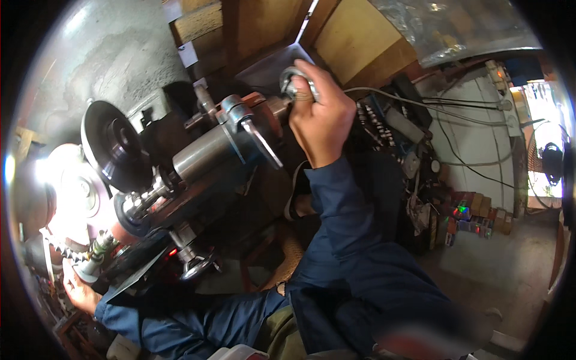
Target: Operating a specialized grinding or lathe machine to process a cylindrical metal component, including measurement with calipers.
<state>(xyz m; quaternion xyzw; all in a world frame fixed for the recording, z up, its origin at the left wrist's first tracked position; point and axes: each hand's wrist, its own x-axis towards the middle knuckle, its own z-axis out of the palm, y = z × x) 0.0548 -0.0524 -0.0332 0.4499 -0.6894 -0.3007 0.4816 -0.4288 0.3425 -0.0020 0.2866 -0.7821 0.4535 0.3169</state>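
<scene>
A machine with a steel cylindrical housing [198, 156], a lever [258, 138] and a dark disc wheel [111, 144] fills the left and middle. My right hand [318, 108] is closed round a chrome handwheel [290, 81] at its upper right end. At the far lower left, my left hand [81, 288] grips a grey conical fitting [90, 267] on a segmented flexible tube, its fingers partly hidden. A brightly lit pale wheel [81, 195] is just above it. A second chrome handwheel [197, 264] hangs below the machine.
Wooden panels [348, 42] stand behind the machine. Cables run over the white wall [474, 150] to power sockets [510, 117] at right. A tray of small tools [372, 120] and stacked small boxes [480, 213] are at right. A woven seat [282, 258] is below the machine.
</scene>
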